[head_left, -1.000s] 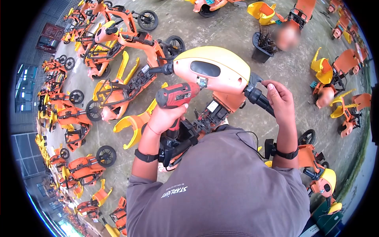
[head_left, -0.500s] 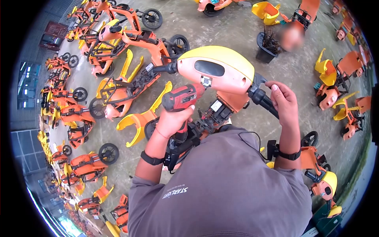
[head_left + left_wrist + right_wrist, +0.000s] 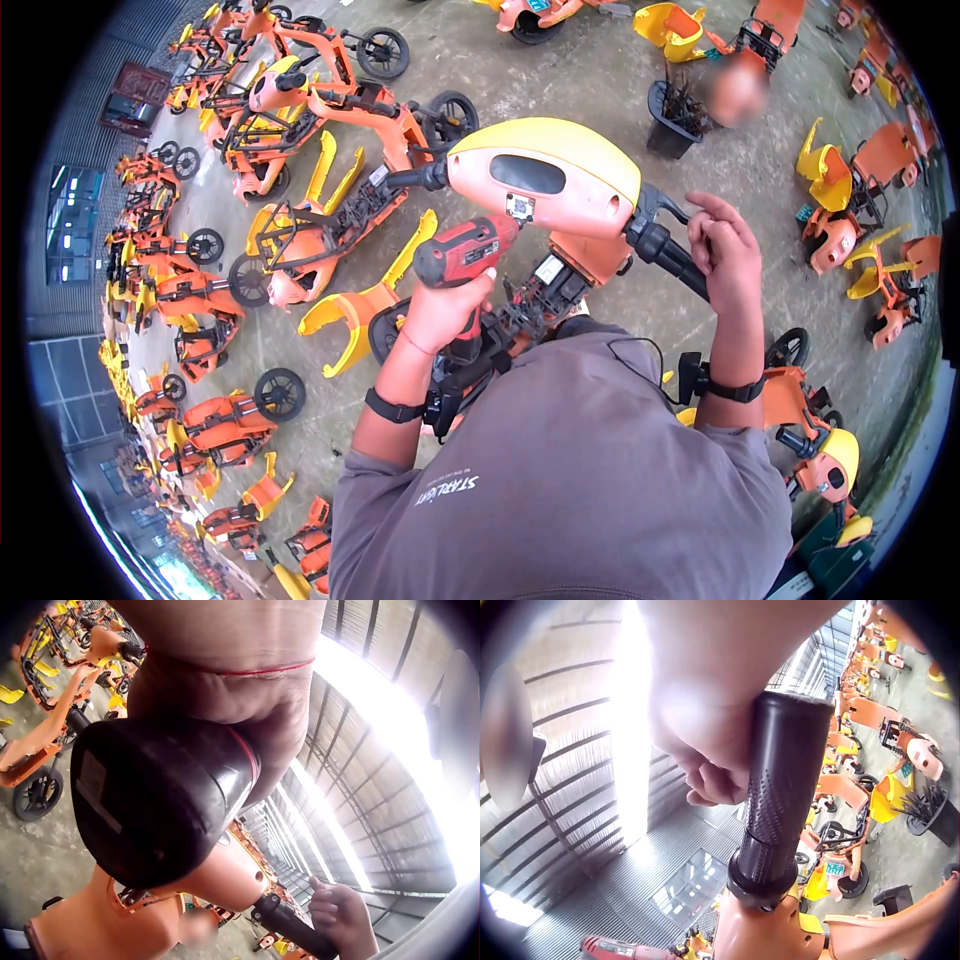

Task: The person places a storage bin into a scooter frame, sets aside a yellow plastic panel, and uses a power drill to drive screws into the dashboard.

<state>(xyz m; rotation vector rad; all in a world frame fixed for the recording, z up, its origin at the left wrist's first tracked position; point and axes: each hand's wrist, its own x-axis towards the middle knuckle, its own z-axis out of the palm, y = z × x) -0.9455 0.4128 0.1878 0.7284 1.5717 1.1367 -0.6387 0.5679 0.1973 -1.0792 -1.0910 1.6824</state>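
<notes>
My left hand (image 3: 445, 312) grips a red and black cordless drill (image 3: 465, 250). Its nose points at the lower edge of an orange and yellow scooter headlight housing (image 3: 580, 195), near a small square label with a code (image 3: 520, 206). The drill's black base (image 3: 142, 802) fills much of the left wrist view. Beside the scooter's right handlebar grip (image 3: 678, 262) is my right hand (image 3: 728, 255), its index finger stretched out and the others loosely bent. In the right wrist view the bent fingers (image 3: 709, 776) lie alongside the black grip, not around it.
Partly stripped orange scooters (image 3: 215, 420) stand in rows on the left, with more on the right. A yellow and orange panel (image 3: 350, 310) lies on the concrete floor just left. Ahead stands a black bin (image 3: 670, 135) of dark thin pieces.
The right hand has shifted slightly outward from the handlebar, and its index finger and thumb, close together before, have spread apart. The drill has stayed at the housing's lower edge.
</notes>
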